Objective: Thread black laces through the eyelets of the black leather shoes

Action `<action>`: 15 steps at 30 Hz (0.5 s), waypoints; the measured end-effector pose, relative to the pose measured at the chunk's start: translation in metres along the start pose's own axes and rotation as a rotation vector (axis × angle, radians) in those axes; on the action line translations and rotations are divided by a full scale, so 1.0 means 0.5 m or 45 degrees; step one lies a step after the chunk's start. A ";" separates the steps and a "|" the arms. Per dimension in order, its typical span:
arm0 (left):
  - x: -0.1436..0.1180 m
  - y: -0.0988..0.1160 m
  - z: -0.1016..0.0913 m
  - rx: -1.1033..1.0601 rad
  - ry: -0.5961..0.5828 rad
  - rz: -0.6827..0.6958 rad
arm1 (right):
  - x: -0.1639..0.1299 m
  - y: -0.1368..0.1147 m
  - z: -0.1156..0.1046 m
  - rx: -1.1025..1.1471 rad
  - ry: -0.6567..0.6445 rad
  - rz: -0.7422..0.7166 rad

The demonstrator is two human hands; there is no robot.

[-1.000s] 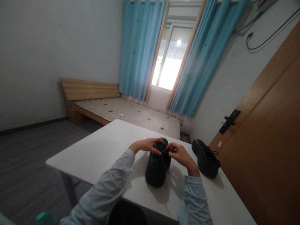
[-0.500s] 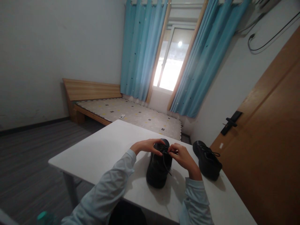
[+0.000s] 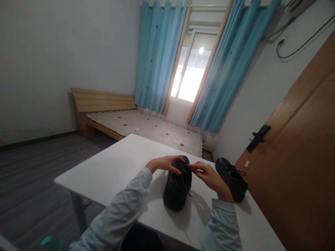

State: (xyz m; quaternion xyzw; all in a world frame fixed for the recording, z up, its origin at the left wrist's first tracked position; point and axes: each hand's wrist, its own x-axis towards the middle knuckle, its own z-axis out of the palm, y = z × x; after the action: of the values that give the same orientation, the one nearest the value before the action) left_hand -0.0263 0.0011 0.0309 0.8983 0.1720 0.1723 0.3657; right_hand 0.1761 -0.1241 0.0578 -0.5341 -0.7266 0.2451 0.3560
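Pinching lace point(image 3: 186, 178), fingertip grip indistinct; shoe point(image 3: 178, 188) dark.

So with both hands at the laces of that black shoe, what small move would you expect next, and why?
Probably drawing the lace ends apart to snug them. The left hand and right hand both pinch at the laces atop the near black shoe, and one lace end hangs loose down its side. The other shoe sits apart, untouched, on the white table.

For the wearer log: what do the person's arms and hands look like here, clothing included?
Both arms wear loose, pale blue long sleeves with gathered cuffs at the wrists. The left hand and right hand are bare: no gloves, rings or watch visible.
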 end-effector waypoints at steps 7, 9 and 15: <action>0.000 0.006 -0.001 -0.019 0.008 -0.010 | 0.014 0.013 0.009 0.045 0.249 0.072; 0.000 0.008 -0.001 -0.016 0.009 -0.017 | 0.018 0.011 0.011 0.050 0.316 0.072; 0.002 0.000 0.000 0.000 0.012 0.015 | 0.022 0.000 0.012 -0.085 0.415 -0.009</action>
State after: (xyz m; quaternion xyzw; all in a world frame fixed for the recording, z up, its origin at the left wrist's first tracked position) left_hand -0.0257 0.0016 0.0312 0.8985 0.1685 0.1787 0.3638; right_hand 0.1695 -0.1135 0.0568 -0.5759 -0.6688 0.1296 0.4520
